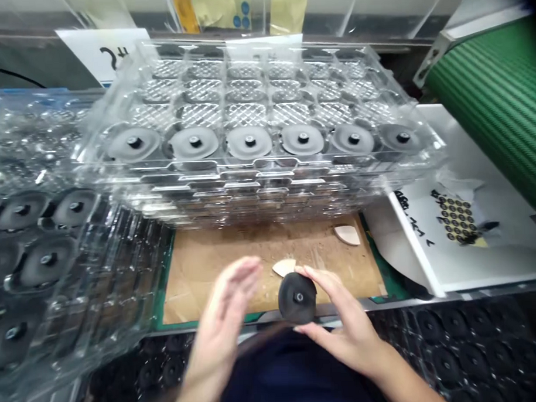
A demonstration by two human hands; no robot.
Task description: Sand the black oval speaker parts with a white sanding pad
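Note:
My right hand (342, 315) grips a black round disc (293, 308) by its edges, thumb below and fingers above. A small hub stands up at the disc's centre. To its left my left hand (230, 305) is held up, its fingers stretched out and blurred, with nothing in them. Just behind the disc a pale wedge-shaped piece (282, 267) lies on the brown cardboard (217, 255). A second pale wedge (347, 236) rests farther back at the right.
Behind the cardboard rises a stack of clear plastic trays (250, 181); the top one's front row holds similar discs. More filled trays (45, 261) stand at the left. At the right are a white box (477, 273) with small round stickers (457, 219) and a green conveyor belt (497, 93).

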